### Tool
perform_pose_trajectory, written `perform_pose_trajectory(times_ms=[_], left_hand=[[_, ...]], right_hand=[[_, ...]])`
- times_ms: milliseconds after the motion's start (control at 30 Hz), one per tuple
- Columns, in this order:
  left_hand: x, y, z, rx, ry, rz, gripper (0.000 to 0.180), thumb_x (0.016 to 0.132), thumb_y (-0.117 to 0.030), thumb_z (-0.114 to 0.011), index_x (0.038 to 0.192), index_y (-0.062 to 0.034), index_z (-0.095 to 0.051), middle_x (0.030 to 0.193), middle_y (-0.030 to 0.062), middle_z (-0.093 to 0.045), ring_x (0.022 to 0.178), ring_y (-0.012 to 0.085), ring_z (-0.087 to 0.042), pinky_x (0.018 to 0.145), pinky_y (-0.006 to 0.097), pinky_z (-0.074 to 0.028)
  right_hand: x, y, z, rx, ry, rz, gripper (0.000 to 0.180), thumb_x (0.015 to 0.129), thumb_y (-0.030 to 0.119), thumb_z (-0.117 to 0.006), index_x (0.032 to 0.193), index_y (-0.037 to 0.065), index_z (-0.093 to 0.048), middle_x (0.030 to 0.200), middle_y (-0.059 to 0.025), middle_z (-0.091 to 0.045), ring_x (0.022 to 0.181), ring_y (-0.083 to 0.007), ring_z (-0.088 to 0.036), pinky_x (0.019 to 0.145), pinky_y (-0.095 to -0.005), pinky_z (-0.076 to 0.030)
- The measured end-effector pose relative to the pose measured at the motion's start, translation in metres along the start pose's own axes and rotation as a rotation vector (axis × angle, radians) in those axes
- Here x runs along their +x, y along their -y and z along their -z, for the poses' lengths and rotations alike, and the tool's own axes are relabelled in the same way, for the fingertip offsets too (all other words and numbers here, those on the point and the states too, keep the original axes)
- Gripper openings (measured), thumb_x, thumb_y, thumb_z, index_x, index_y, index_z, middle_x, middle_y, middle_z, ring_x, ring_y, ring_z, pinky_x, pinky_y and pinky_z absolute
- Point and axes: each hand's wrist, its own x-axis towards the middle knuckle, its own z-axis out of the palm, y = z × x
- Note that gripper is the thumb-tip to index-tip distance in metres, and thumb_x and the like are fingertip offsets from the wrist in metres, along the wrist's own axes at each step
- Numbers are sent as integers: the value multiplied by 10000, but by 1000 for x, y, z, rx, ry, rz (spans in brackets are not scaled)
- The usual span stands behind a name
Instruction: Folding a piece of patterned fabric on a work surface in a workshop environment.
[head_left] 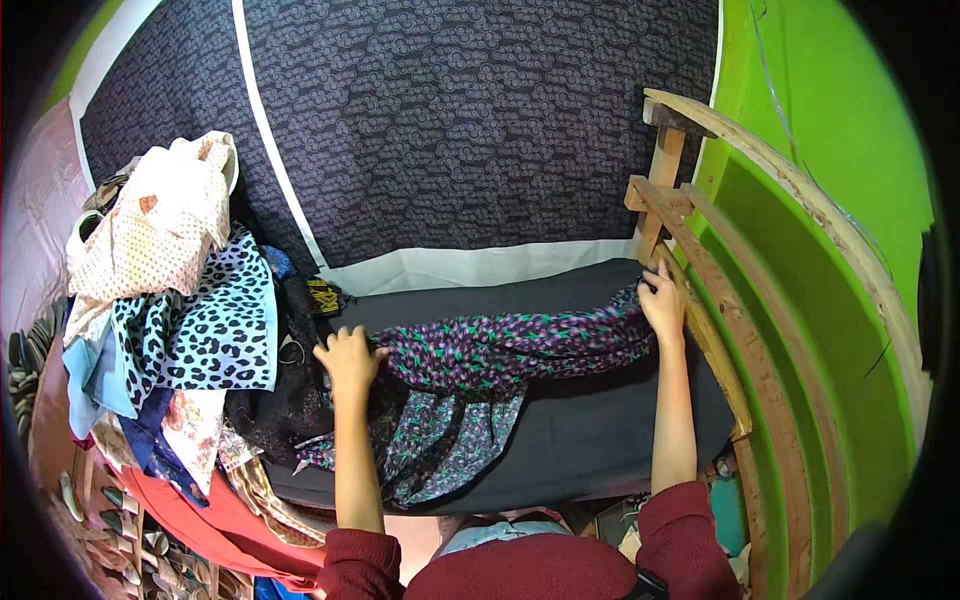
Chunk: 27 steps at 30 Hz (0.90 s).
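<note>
A garment (pixel 520 345) with a small purple, green and white floral print lies stretched sideways over a black-covered surface. Its narrow right end is pinched in my right hand (pixel 662 303), near the wooden frame. At the garment's left end my left hand (pixel 350 360) has its fingers bent over the cloth and its thumb against the print; the fingertips are hidden. A looser flap (pixel 450 445) of the same print, with a dark band, hangs toward me. Black lacy cloth (pixel 280 400) lies bunched just left of my left hand.
A tall clothes heap stands at left, with cream dotted cloth (pixel 165 215) above blue leopard-print cloth (pixel 225 320). Red cloth (pixel 215 525) hangs below it. Several shoes (pixel 110 550) are at lower left. A wooden rail frame (pixel 740 310) bounds the right side, by the green wall (pixel 850 90).
</note>
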Motion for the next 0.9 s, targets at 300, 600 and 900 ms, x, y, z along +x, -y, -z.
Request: perform_pose_trajectory(times_ms=[300,600,900], left_hand=[[-36,-54,-42,-6,491,-377,911,659,-598,-673,1400,-196,-330,1492,137,-188,1383,358,-96,1014,681,-51],[-48,-19,-78,-260,131,-222,350,838,-257,-602,1154,-105,-585,1336,111,-456,1290,382,-315,905,455,-451],[-27,14,-34,-342,-37,-331,397,796,-180,-639,1170,-110,-527,1243,69,-545,1331,410,-227,956,744,-22]], right_hand=[[-71,16,-46,-175,805,442,997,623,477,-759,1439,270,-226,1504,-190,78,1392,-367,25,1015,-671,-45],[-80,-34,-72,-112,480,522,305,820,148,-599,1121,178,-634,1273,-95,-516,1206,-306,-446,978,-443,-370],[-24,2,15,180,796,354,194,743,124,-718,861,-19,-662,710,-141,-657,585,-142,-582,575,-300,-448]])
